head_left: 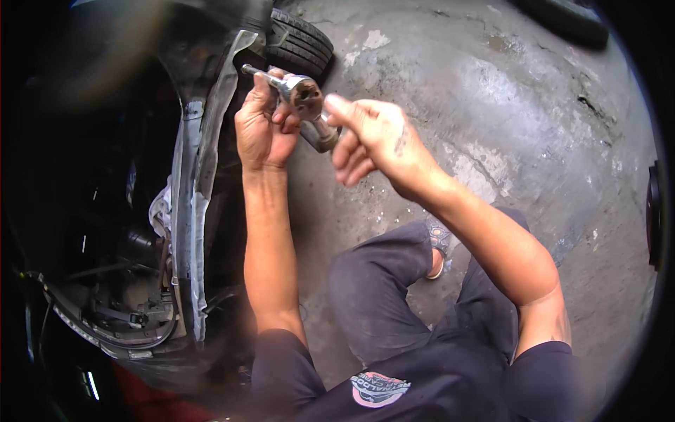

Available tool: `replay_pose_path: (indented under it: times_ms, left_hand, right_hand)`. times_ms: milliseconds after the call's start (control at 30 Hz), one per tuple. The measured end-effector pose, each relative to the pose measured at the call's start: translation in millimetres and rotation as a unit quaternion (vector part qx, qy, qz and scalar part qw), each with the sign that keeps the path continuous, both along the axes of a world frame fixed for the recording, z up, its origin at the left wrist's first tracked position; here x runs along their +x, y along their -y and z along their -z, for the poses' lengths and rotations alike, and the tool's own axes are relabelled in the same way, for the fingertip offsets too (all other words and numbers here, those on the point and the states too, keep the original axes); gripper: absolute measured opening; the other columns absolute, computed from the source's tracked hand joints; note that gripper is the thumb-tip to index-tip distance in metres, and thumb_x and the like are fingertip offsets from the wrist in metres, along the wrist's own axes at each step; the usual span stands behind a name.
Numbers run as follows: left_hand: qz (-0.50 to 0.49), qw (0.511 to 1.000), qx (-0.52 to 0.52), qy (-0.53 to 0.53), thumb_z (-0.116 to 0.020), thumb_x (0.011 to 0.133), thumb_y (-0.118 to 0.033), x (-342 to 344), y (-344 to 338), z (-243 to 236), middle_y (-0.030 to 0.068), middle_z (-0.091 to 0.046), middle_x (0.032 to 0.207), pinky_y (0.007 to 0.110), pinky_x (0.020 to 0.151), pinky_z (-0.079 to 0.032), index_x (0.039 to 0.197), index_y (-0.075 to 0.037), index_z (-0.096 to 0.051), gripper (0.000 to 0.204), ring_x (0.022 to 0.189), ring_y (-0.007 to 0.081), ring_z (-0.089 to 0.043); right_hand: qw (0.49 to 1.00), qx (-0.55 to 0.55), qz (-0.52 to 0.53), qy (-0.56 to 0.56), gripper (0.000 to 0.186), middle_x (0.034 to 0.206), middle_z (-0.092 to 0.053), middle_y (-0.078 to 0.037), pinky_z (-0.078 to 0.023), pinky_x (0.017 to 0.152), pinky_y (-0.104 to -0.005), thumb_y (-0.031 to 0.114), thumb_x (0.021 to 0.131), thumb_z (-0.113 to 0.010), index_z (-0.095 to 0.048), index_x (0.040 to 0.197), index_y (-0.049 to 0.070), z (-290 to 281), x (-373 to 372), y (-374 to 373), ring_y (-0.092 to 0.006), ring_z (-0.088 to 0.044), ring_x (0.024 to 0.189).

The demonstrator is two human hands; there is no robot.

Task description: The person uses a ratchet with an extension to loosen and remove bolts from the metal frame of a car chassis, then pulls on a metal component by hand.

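Note:
My left hand (268, 126) is closed around a greasy metal part (307, 98), which it holds up beside the car. The part has a round head with dark openings, a slim shiny rod running toward the upper left, and a thicker stem pointing down; its exact kind is unclear. Just right of the stem is my right hand (373, 137), thumb held apart from half-curled fingers that are slightly blurred. Nothing shows in its grasp, and whether its fingertips touch the part cannot be made out.
Along the left runs the car's exposed body edge (193, 176), with a dark cavity holding hoses (112, 341) and fittings. A tyre (299, 43) stands behind my left hand. Stained concrete floor (534, 126) spreads to the right, and another tyre (569, 21) lies at the far edge. My bent legs are below.

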State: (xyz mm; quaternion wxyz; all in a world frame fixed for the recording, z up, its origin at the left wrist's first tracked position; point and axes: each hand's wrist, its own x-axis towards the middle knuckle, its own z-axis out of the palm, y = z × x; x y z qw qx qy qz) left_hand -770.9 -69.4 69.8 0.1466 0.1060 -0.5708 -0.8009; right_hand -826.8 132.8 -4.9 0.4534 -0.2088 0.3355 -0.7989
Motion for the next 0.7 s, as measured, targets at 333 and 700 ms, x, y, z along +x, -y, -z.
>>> replay_pose_path:
  times_ms: [333, 700]
  left_hand:
    - [-0.103, 0.994, 0.029, -0.006, -0.054, 0.104, -0.032, -12.0, -26.8, -2.7, -0.0024, -0.059, 0.071, 0.023, 0.044, -0.030, 0.103, -0.007, -0.066, 0.027, 0.053, 0.0056, -0.044]
    - [-0.076, 0.985, -0.149, -0.046, -0.050, 0.106, -0.028, 5.0, -15.0, -10.4, 0.0079, -0.067, 0.111, 0.028, 0.067, -0.058, 0.121, -0.002, -0.060, 0.032, 0.090, 0.0152, -0.068]
  right_hand:
    - [0.902, 0.015, 0.256, -0.349, 0.051, 0.095, -0.073, -0.015, -0.060, 0.072, -0.0342, 0.041, 0.087, -0.069, -0.069, 0.110, -0.004, -46.4, -46.5, 28.0, -0.0247, -0.073, 0.078]
    - [0.388, -0.095, 0.325, -0.857, 0.009, 0.105, -0.067, 0.003, -0.040, 0.109, -0.0470, 0.027, 0.064, -0.070, -0.073, 0.062, 0.019, -67.9, -38.4, 36.3, -0.0218, -0.052, 0.122]
